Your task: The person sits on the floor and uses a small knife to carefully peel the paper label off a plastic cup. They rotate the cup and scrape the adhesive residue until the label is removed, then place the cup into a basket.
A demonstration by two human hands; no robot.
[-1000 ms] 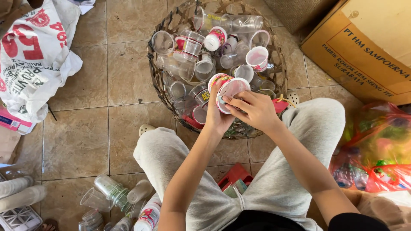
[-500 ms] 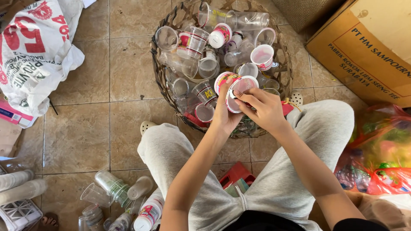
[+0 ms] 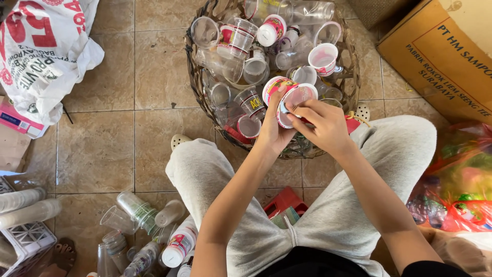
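Pink-labelled plastic cups [image 3: 287,95], two nested or pressed side by side, are sitting in both hands just above the near rim of a round woven basket [image 3: 193,77]. The left hand [image 3: 271,131] is closing around the cups from below, its palm hiding their bases. The right hand [image 3: 320,125] is curling over the front cup, fingertips [image 3: 289,110] pinching at its rim, where a small blue scrap is showing; whether that scrap is a seal or a label is too small to tell.

Clear cups and bottles are filling the basket, overlapping so much that few outlines are reading whole, and its far edge is running out of the top of the view. The person's grey-trousered knees [image 3: 205,169] are bracketing the basket's near side, with a red stool [image 3: 284,200] partly hidden between the legs.

A printed white sack [image 3: 43,51] is lying at the upper left, cut off by the frame, and a cardboard box [image 3: 441,56] is crowding the upper right. Loose clear cups and bottles [image 3: 138,220] are lying by the left knee, beside a white crate [image 3: 25,241] cropped at the corner. Colourful plastic bags [image 3: 461,184] are pressing against the right leg. Bare tiled floor [image 3: 102,143] is lying open to the left of the basket.
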